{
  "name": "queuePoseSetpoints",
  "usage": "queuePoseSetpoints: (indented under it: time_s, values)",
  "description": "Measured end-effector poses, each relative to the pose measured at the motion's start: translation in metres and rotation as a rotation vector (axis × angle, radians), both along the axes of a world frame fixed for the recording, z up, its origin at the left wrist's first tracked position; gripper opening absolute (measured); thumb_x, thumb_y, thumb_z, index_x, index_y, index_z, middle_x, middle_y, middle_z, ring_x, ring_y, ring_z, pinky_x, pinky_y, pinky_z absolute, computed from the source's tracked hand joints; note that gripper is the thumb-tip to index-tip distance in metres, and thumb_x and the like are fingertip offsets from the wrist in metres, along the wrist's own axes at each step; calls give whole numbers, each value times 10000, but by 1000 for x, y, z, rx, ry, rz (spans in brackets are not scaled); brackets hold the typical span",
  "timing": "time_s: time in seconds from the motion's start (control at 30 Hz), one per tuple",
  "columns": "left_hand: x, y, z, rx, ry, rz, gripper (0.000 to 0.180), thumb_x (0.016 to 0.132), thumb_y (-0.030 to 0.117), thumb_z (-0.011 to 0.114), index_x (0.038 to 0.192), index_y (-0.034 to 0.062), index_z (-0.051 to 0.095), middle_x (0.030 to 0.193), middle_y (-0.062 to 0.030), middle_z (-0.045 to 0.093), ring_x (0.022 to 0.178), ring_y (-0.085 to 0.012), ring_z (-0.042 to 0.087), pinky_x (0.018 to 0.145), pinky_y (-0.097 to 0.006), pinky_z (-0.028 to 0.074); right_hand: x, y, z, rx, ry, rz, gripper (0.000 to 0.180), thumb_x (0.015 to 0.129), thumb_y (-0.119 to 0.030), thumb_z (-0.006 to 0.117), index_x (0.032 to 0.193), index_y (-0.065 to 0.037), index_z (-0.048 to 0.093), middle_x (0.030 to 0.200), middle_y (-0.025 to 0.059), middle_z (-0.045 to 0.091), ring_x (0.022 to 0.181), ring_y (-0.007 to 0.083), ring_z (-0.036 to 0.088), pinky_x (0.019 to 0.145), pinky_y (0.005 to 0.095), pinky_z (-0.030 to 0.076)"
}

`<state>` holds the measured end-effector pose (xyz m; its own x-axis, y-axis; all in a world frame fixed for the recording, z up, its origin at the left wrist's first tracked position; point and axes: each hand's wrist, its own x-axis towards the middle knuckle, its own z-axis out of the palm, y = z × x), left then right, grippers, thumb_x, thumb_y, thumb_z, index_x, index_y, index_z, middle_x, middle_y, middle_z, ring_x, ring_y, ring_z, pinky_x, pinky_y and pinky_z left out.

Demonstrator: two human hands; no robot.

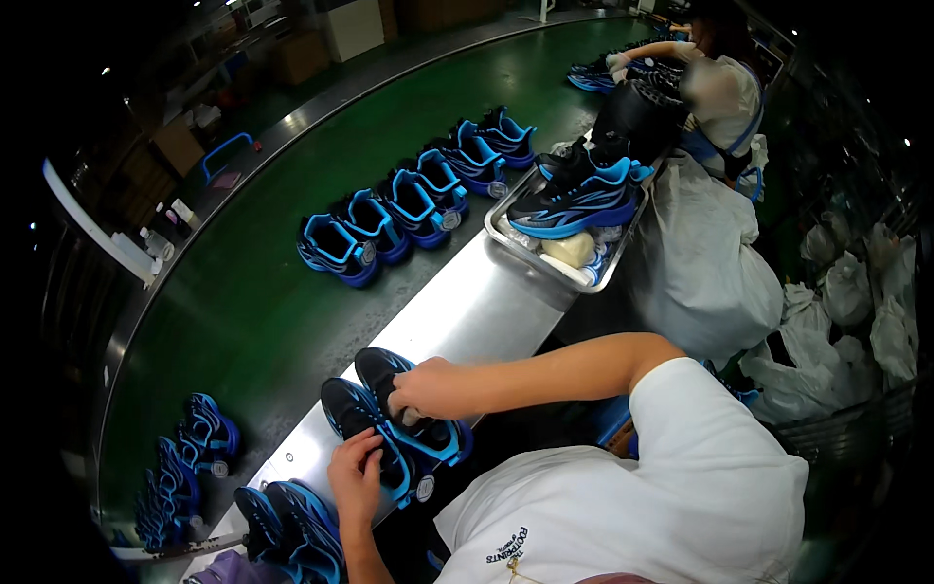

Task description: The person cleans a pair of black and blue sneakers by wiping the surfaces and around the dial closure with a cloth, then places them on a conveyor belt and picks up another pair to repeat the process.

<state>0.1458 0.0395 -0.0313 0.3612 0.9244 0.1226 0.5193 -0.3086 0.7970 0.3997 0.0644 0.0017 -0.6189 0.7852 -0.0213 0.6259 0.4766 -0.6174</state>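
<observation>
A pair of black and blue sneakers lies side by side on the metal ledge in front of me. My left hand [356,467] rests against the near-left sneaker [342,404], its fingers pinched together at the collar and lacing. On the other sneaker [377,364], my right hand [428,389] is closed, with bent fingers over the opening. Something small and pale shows at the right fingertips, too small to name. A round tag [424,489] hangs at the heel of the left sneaker.
Several matching sneakers [413,206] stand in a row on the green conveyor belt [263,341], with more at lower left [180,467]. A metal tray [516,248] holds a sneaker and wrapped items. At far right, a co-worker [725,102] works beside large white bags [700,263].
</observation>
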Motion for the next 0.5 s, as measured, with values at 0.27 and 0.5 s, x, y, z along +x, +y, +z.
queuePoseSetpoints:
  time_s: [0.27, 0.5]
  values:
    - [5, -4, -9, 54, -61, 8, 210, 783, -36, 674, 990, 2, 678, 947, -73, 623, 721, -148, 543, 660, -244, 448, 4, -1, -1, -30, -24, -1, 212, 836, -194, 659, 1041, -145, 690, 945, 113, 576, 861, 315, 628, 736, 401, 500]
    - [17, -9, -3, 58, -27, 113, 262, 764, -1, 702, 1023, 8, 658, 960, -106, 605, 771, -212, 580, 683, -288, 469, 7, 9, -15, 146, -27, 200, 484, 878, -224, 608, 1353, -265, 517, 1000, 126, 558, 928, 333, 579, 721, 453, 496]
